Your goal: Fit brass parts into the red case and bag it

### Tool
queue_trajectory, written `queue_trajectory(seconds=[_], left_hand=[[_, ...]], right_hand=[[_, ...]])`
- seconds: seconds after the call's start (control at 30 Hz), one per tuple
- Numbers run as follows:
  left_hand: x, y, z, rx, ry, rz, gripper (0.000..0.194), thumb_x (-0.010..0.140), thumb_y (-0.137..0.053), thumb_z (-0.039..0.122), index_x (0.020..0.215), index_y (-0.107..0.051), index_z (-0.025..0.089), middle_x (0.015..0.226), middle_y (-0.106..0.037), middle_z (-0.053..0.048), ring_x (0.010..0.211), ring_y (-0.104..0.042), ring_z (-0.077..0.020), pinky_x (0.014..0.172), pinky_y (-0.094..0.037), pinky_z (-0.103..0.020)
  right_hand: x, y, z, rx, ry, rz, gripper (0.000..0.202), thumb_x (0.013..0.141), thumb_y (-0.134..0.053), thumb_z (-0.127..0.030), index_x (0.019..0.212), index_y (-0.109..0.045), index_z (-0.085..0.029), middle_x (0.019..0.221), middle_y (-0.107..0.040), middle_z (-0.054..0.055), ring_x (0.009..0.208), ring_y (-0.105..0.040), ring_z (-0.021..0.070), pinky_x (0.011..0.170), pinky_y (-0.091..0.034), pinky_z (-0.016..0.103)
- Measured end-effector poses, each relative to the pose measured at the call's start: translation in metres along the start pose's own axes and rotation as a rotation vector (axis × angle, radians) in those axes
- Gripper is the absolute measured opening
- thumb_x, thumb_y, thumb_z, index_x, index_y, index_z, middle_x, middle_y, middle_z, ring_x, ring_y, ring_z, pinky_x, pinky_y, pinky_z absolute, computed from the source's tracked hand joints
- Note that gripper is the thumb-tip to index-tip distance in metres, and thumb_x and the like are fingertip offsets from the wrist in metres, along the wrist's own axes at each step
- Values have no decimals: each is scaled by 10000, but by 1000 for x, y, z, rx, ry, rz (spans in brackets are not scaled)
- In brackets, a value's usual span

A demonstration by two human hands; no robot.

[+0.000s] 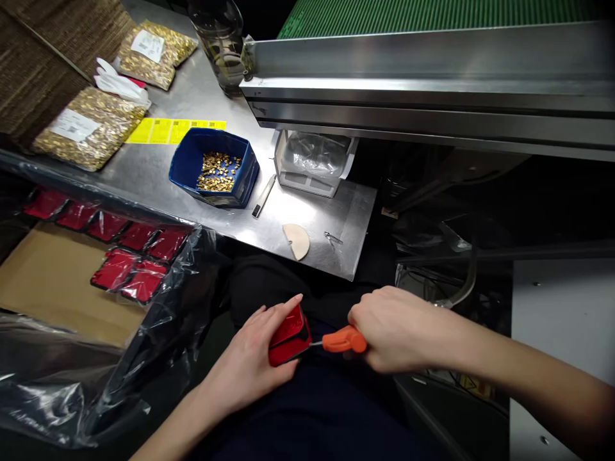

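Observation:
My left hand (259, 352) is closed around a small red part with black edges (289, 349), its thumb below and its fingers along the top. In my right hand (391, 330) is a tool with an orange handle (343, 339) and a thin metal shaft. The shaft's end meets the right side of the red part; its tip cannot be made out. Both hands are above my lap, in front of the metal table. Small brass-coloured pieces (216, 173) lie inside a blue bin (185, 153) on that table.
A light-handled knife (264, 196), a beige half-disc (296, 241) and a nail clipper (332, 237) lie on the metal table (331, 208). Behind are a grey bin (307, 182) and bags of brass pieces (91, 128). Left, a plastic-lined box (192, 269) holds several red parts. A green conveyor (432, 16) runs above.

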State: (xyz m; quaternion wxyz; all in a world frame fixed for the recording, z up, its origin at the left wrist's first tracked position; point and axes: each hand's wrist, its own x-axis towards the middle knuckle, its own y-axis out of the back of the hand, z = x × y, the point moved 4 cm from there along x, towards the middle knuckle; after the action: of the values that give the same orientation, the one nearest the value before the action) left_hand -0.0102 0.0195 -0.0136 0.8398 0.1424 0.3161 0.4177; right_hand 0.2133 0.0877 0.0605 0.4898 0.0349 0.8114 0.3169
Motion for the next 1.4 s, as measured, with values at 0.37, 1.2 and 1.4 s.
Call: queue_trajectory(seconds=[0.37,1.2,1.4], left_hand=[[-25,17,-23,-926,-46,-153,926,744,-865,347,1551,-415,412,1491,-593,-118,1367,-546,-454,1135,-396,-687],[9,-16,-34,-1275,458,154,964,849,-636,669,1628,-262,240,1381,-691,-141,1317,-613,-360,1079,-521,-412],[1,-17,-31,-1328,513,212,944,895,-581,658,1645,-182,246,1363,-703,-134,1324,-613,-349,1097,-510,-419]], right_hand=[[40,12,69,404,182,-345,496,795,-743,-626,643,-599,-176,563,-484,-58,525,-416,99,506,-295,262],[109,-32,257,-179,-432,572,355,1035,-487,-176,1383,-548,-153,1474,-485,173,1177,-585,271,895,-508,345],[104,-53,260,-206,-375,487,299,1028,-576,-233,1318,-598,-163,1372,-576,122,947,-659,195,809,-570,356]])
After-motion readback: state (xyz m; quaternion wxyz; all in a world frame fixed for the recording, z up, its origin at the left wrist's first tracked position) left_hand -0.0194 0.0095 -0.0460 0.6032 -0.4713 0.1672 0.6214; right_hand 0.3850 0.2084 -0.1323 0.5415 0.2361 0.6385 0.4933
